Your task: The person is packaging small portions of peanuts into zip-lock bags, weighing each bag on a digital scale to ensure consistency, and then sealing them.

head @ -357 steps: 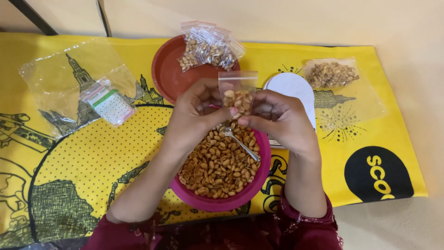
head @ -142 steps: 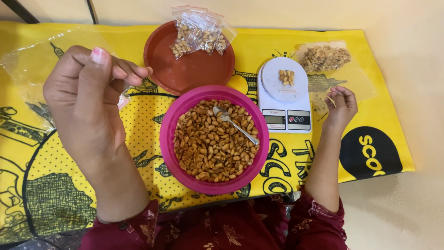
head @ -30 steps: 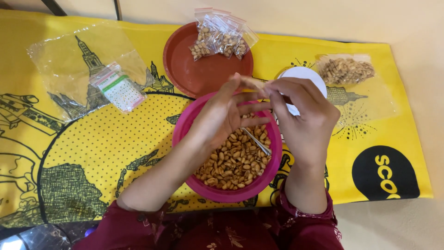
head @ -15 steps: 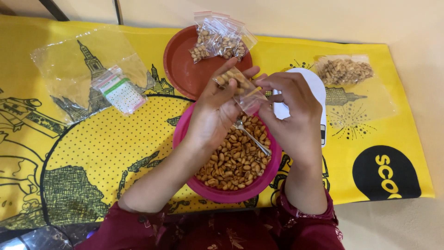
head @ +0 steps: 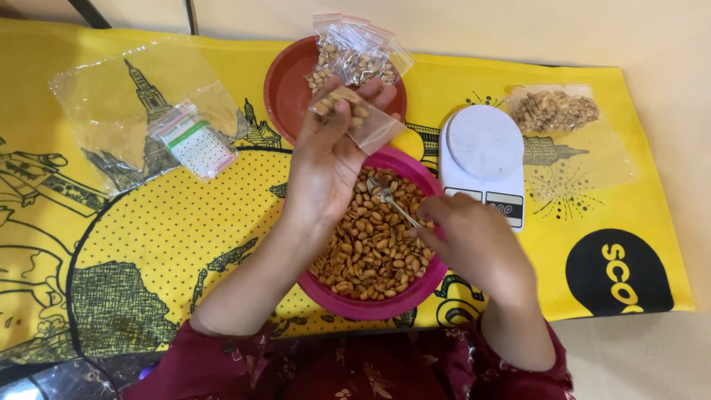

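The left hand (head: 329, 159) is raised above the far rim of the pink bowl (head: 348, 296), fingers closed on a small clear bag of peanuts (head: 355, 115), which it holds over the gap between that bowl and the red plate (head: 285, 89). The right hand (head: 474, 241) is lowered at the near right edge of the pink bowl, fingers curled at the handle end of the metal spoon (head: 389, 200); whether they actually grip it cannot be told (the hand is blurred). The spoon's bowl lies on the peanuts (head: 366, 248) that fill the pink bowl. The two hands are apart. Filled clear bags (head: 355, 55) are piled on the far side of the red plate. A white kitchen scale (head: 485, 159) stands just right of the pink bowl, its platform bare. All items rest on a yellow printed cloth (head: 148, 244).
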